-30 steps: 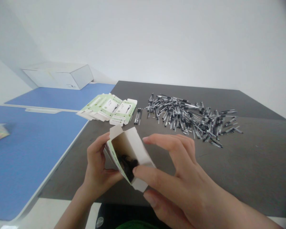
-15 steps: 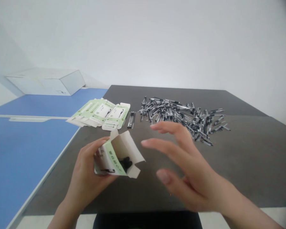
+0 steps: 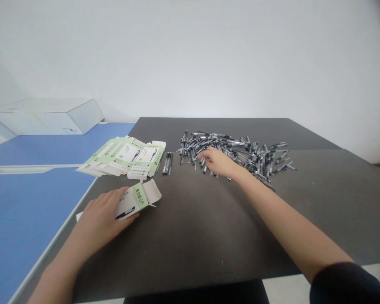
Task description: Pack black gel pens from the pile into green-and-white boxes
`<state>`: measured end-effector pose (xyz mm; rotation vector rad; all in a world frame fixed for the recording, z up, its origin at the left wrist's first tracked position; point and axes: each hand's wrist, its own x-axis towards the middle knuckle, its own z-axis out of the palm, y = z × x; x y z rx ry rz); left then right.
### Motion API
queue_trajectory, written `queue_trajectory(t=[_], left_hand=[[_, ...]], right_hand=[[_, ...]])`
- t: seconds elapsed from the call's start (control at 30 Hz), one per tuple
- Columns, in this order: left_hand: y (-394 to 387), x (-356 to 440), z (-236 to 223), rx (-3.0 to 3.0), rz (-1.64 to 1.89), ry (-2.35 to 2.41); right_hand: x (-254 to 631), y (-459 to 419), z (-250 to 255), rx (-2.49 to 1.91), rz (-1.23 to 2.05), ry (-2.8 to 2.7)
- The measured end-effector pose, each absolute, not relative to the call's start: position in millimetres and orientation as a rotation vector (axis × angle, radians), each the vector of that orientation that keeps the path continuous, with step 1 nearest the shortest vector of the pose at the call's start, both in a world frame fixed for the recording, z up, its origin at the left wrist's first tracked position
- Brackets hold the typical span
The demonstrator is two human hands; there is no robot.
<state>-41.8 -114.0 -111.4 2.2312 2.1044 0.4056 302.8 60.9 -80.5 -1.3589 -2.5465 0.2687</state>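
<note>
My left hand (image 3: 103, 219) is wrapped round a green and white pen box (image 3: 133, 202), low over the near left of the dark table. The box lies tilted with its end flap open to the right; its inside does not show from here. My right hand (image 3: 219, 161) is at the near edge of a heap of black and clear pens (image 3: 256, 158), fingers bent down towards them. Whether those fingers hold a pen is hidden. A few pens (image 3: 167, 163) lie side by side, left of the heap.
Several flattened green and white boxes (image 3: 123, 156) overlap at the left of the dark table (image 3: 190, 236). A blue-topped table (image 3: 28, 198) adjoins on the left, with a large white carton (image 3: 47, 118) at its back. A white wall stands behind.
My right hand has reached forward from beside the box to the pen heap. My left hand has lowered the box to the left and turned its opening away from view.
</note>
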Motion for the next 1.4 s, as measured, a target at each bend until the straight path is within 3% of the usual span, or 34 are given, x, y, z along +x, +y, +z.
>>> queue_trajectory(t=[0.4, 0.77, 0.93, 1.03, 1.23, 1.4], left_hand=[[-108, -38, -116, 2.167, 0.199, 2.146], [-118, -28, -100, 2.078, 0.932, 1.903], [-112, 23, -84, 1.499, 1.199, 1.484], [-97, 54, -81, 1.104, 1.011, 1.085], [-87, 71, -79, 1.183, 0.695, 0.826], [-87, 40, -77, 1.068, 0.735, 0.816]], right_hand=[[295, 115, -113, -1.378, 0.072, -2.687], [296, 97, -85, -1.158, -0.030, -2.714], [285, 28, -60, -0.680, -0.118, -2.680], [275, -17, -52, -0.425, -0.171, -2.698], [268, -39, -48, -0.351, 0.069, -2.740], [258, 8, -53, -0.757, 0.330, -2.480]])
